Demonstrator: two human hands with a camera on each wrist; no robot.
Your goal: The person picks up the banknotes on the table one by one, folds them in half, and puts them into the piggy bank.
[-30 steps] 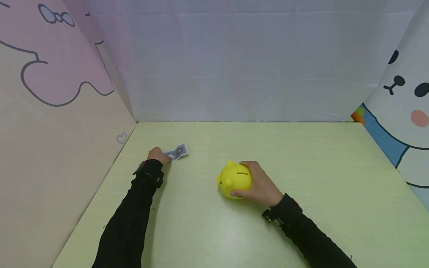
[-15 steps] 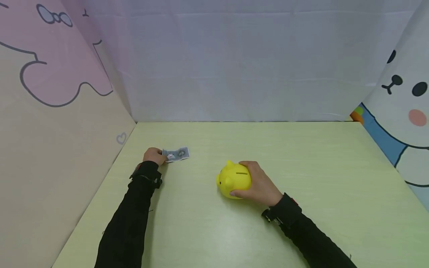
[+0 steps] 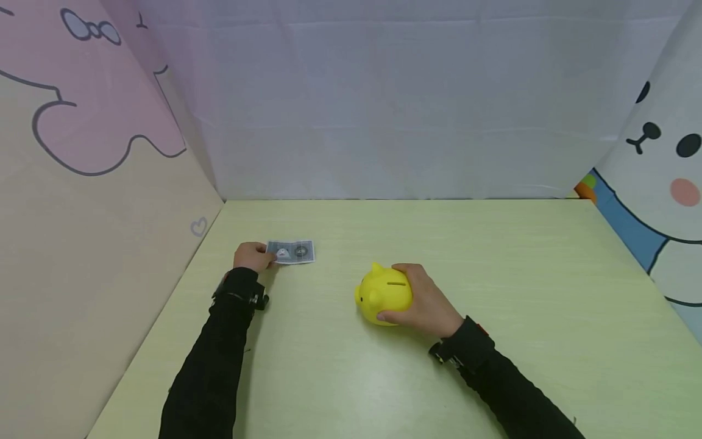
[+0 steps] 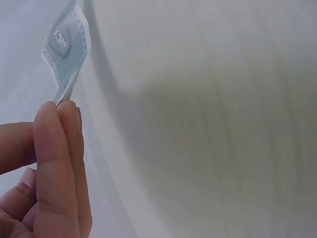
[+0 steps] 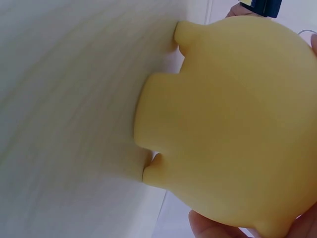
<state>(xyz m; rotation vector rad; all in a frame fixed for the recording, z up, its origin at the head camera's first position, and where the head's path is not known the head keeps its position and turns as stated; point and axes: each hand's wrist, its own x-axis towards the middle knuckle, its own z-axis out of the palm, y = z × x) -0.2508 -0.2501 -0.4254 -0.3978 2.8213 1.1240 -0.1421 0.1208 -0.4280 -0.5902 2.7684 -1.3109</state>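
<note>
In the head view my left hand pinches the left end of a small grey-blue banknote over the left part of the table. The left wrist view shows the banknote bent, one end between thumb and fingers. A yellow piggy bank stands near the middle of the table, coin slot on top and snout toward the left. My right hand grips it from the right, thumb on the near side and fingers over the far side. Close up, the feet of the piggy bank rest on the table.
The pale wood-look table ends at a whitish curtain at the back. Printed sheets with cartoon figures hang on the left and right.
My left hand has shifted slightly left and turned, so the banknote has gone from slanted and twisted to nearly level and flatter. My right hand and the piggy bank have stayed put.
</note>
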